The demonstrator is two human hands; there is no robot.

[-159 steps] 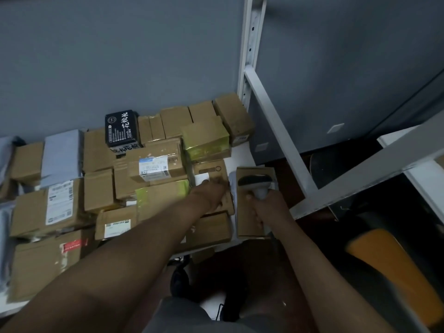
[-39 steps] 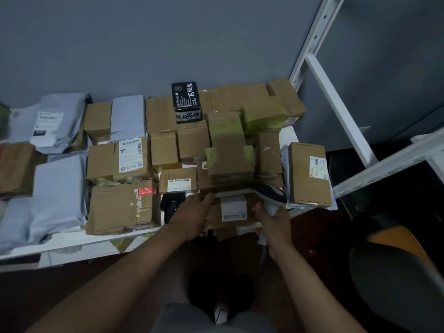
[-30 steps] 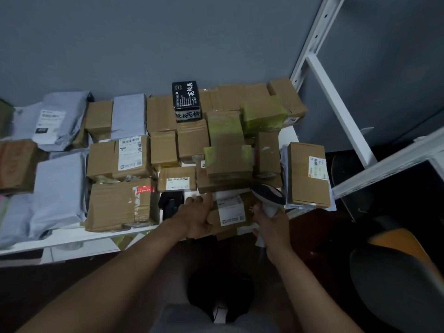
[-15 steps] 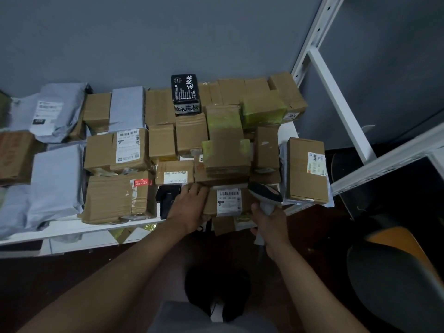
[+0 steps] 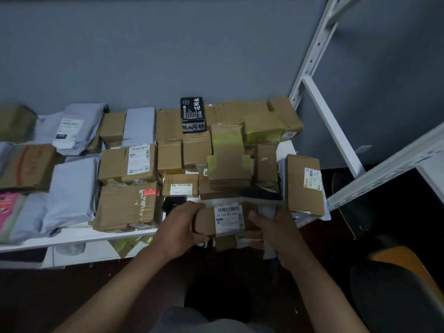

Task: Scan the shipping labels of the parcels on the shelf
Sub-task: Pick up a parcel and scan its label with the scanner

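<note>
A small brown parcel (image 5: 205, 221) lies at the front edge of the white shelf (image 5: 79, 236), with its white barcode label (image 5: 228, 218) facing up. My left hand (image 5: 181, 228) grips the parcel's left end. My right hand (image 5: 276, 234) grips the handle of a white barcode scanner (image 5: 263, 200). The scanner's dark head sits just right of and above the label. Behind them, many cardboard boxes and grey mailer bags are piled across the shelf.
A tall box (image 5: 302, 185) with a side label stands at the shelf's right end. A black box (image 5: 193, 115) stands at the back. White rack posts (image 5: 334, 126) rise on the right. An orange and black seat (image 5: 396, 282) is low on the right.
The view has moved left from the shelf's right end. My left hand has tilted the small parcel so its label faces up. My right hand has brought the scanner beside it.
</note>
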